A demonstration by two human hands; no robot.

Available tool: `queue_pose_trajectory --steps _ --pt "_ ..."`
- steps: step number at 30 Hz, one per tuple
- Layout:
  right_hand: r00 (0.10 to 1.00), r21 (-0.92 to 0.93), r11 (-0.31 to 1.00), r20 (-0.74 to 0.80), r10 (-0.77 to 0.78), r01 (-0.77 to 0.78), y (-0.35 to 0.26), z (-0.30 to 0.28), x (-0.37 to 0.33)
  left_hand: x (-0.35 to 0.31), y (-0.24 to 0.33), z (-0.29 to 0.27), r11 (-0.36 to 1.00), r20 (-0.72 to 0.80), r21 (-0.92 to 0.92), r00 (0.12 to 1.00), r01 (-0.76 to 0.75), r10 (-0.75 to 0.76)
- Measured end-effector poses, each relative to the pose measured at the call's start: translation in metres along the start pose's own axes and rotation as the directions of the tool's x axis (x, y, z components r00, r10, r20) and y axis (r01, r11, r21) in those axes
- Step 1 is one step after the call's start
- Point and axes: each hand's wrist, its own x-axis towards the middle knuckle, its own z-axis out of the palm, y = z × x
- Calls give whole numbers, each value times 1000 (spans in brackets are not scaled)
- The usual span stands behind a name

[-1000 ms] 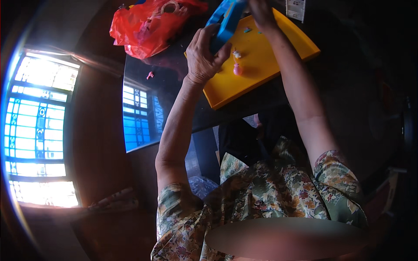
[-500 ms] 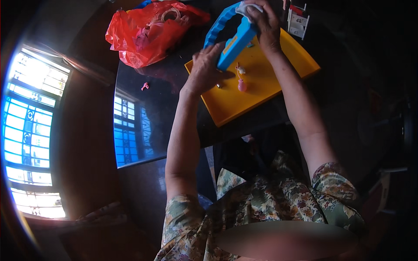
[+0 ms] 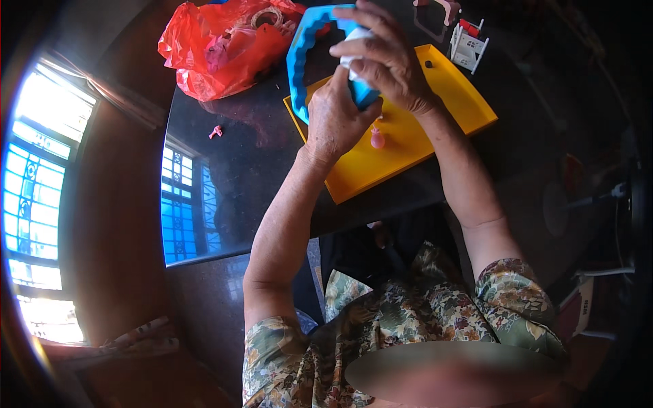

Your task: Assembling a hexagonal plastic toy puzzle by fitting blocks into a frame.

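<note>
A blue plastic toy piece (image 3: 295,66), arched with a scalloped edge, is held up over the left far part of the yellow tray (image 3: 381,178). My left hand (image 3: 335,115) is closed round its near end. My right hand (image 3: 393,71) holds a white cloth (image 3: 355,49) against the piece, its fingers curled over the cloth. Both hands hide much of the blue piece's straight side. Below them in the tray lies a small pink rounded toy (image 3: 377,139), its upper end partly covered by my hands.
A crumpled red plastic bag (image 3: 197,64) with toys inside lies at the far left. A small pink piece (image 3: 215,131) rests on the dark glossy table (image 3: 238,177). At the far right stand white toy furniture (image 3: 468,51) and a pink arched piece (image 3: 447,9). A tiny black thing (image 3: 428,64) sits in the tray.
The blue piece has moved left and turned. My left hand has shifted right and round its near end, while my right hand and the cloth have come down and left, closer to it.
</note>
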Motion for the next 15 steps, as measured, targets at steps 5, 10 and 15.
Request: queue_pose_trajectory --steps 5,10,15 --pt "814 621 632 17 580 -463 13 -9 -10 -2 -9 -3 975 169 149 976 -163 137" --pt "808 835 399 89 583 -380 39 -7 -16 4 -20 -10 929 231 216 940 -300 249" --pt "898 481 775 65 435 -410 36 -1 -18 1 -23 -16 951 237 273 968 -148 82"
